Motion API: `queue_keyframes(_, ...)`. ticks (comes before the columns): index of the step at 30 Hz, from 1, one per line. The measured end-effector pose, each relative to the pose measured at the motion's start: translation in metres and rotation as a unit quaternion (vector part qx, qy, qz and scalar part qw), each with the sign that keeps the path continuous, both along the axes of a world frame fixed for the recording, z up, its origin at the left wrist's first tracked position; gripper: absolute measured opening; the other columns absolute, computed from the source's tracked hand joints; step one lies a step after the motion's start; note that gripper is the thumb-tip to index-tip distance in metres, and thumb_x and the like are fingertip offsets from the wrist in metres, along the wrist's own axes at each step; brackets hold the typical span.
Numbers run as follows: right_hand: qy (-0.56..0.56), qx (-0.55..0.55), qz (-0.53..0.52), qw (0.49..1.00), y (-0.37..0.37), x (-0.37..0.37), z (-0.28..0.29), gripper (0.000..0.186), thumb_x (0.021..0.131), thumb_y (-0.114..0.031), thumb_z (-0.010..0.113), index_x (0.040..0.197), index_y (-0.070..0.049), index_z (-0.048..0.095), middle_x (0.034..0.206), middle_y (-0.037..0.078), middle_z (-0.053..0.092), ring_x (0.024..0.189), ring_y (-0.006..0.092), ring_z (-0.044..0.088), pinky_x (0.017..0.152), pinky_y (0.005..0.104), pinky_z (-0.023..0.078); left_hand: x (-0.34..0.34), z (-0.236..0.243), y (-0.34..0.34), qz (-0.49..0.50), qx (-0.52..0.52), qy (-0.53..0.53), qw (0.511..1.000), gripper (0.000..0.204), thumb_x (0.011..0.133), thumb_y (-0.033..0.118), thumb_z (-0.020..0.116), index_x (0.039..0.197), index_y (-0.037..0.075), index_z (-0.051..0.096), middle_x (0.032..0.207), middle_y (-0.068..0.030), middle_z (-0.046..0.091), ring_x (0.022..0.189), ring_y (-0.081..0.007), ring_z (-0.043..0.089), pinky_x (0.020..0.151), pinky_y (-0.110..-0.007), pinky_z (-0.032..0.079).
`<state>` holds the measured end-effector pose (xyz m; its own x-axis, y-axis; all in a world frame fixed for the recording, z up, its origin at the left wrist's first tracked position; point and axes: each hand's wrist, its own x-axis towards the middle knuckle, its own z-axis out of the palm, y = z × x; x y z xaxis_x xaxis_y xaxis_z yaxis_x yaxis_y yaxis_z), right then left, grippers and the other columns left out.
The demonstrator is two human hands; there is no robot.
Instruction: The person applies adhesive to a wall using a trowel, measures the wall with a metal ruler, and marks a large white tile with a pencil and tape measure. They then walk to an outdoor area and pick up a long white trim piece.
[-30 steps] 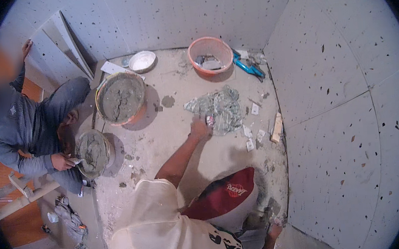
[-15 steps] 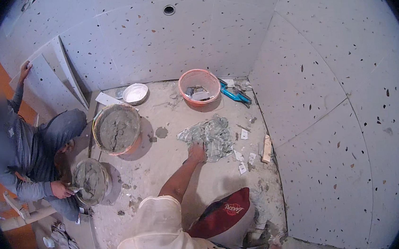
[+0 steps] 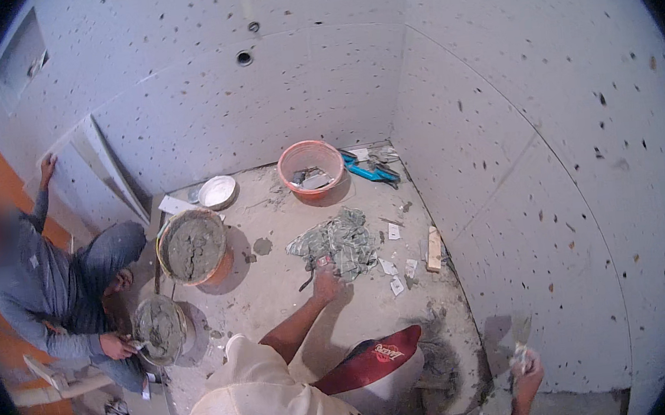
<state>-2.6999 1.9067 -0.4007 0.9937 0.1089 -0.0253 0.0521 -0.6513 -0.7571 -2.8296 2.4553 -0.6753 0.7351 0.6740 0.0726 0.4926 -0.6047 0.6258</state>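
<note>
My left arm reaches forward from a beige sleeve. My left hand (image 3: 325, 281) is closed at the near edge of a crumpled grey-green cloth or plastic sheet (image 3: 341, 245). A small dark and red thing shows at its fingers, too small to name. At the lower right, beside the wall, my right hand (image 3: 525, 371) grips a scraper (image 3: 521, 336) by its pale handle, blade upward. My bent knee in red and light shorts (image 3: 377, 358) lies between my arms.
At left a co-worker (image 3: 55, 287) crouches, one hand on leaning panels (image 3: 96, 169), the other at a mortar bucket (image 3: 161, 329). Another mortar bucket (image 3: 193, 243), a white bowl (image 3: 217, 191), an orange bucket (image 3: 311, 170), a blue tool (image 3: 373, 172) and a wood block (image 3: 433, 248) stand about.
My right hand has come up at the lower right with the scraper in it. A dark and red thing now shows at my left hand. The whole view has shifted.
</note>
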Motion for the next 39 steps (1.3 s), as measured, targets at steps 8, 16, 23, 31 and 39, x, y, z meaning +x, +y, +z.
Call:
queue_keyframes(8,-0.119,0.116,0.07,0.984,0.037,0.014,0.116,0.042,0.076,-0.004,0.068,0.116,0.0,0.058,0.099,0.007,0.062,0.091,0.0153,0.058,0.085,0.0313,0.047,0.065,0.005,-0.077,-0.105,0.006,0.021,0.994,0.055,0.078,0.036,0.071,0.117,-0.001,0.06,0.114,-0.0247,0.062,0.108,-0.0395,0.059,0.094,-0.046,0.047)
queue_keyframes(16,-0.328,0.308,-0.043,0.892,-0.053,-0.013,0.129,0.042,0.083,-0.007,0.066,0.123,-0.002,0.055,0.107,0.008,0.061,0.087,0.0134,0.057,0.079,0.0281,0.047,0.071,0.066,-0.182,-0.275,-0.052,0.03,0.959,0.055,0.077,0.033,0.075,0.115,-0.003,0.061,0.108,-0.0228,0.065,0.105,-0.0342,0.062,0.092,-0.042,0.049)
queue_keyframes(23,-0.409,0.441,-0.082,0.795,-0.131,-0.063,0.156,0.043,0.093,-0.018,0.058,0.131,-0.001,0.05,0.102,0.008,0.062,0.078,0.0118,0.054,0.069,0.0234,0.044,0.059,0.126,-0.21,-0.312,-0.017,0.038,0.949,0.049,0.078,0.031,0.074,0.114,0.001,0.062,0.1,-0.0167,0.067,0.093,-0.0306,0.065,0.085,-0.04,0.051)
queue_keyframes(31,-0.46,0.448,-0.187,0.743,-0.193,-0.077,0.157,0.053,0.092,-0.03,0.055,0.136,-0.002,0.048,0.113,0.018,0.064,0.096,0.0242,0.062,0.082,0.0368,0.048,0.124,0.234,-0.302,-0.369,-0.006,-0.067,0.927,0.058,0.08,0.035,0.074,0.126,0.003,0.057,0.112,-0.0179,0.067,0.101,-0.0311,0.065,0.09,-0.041,0.051)
queue_keyframes(39,-0.473,0.454,-0.103,0.748,-0.188,-0.106,0.18,0.039,0.093,-0.034,0.058,0.119,-0.006,0.058,0.078,0.004,0.061,0.066,0.0088,0.056,0.057,0.0236,0.047,0.134,0.318,-0.415,-0.478,-0.059,-0.109,0.87,0.059,0.086,0.021,0.072,0.136,0.003,0.046,0.127,-0.018,0.057,0.118,-0.0274,0.055,0.097,-0.042,0.047)
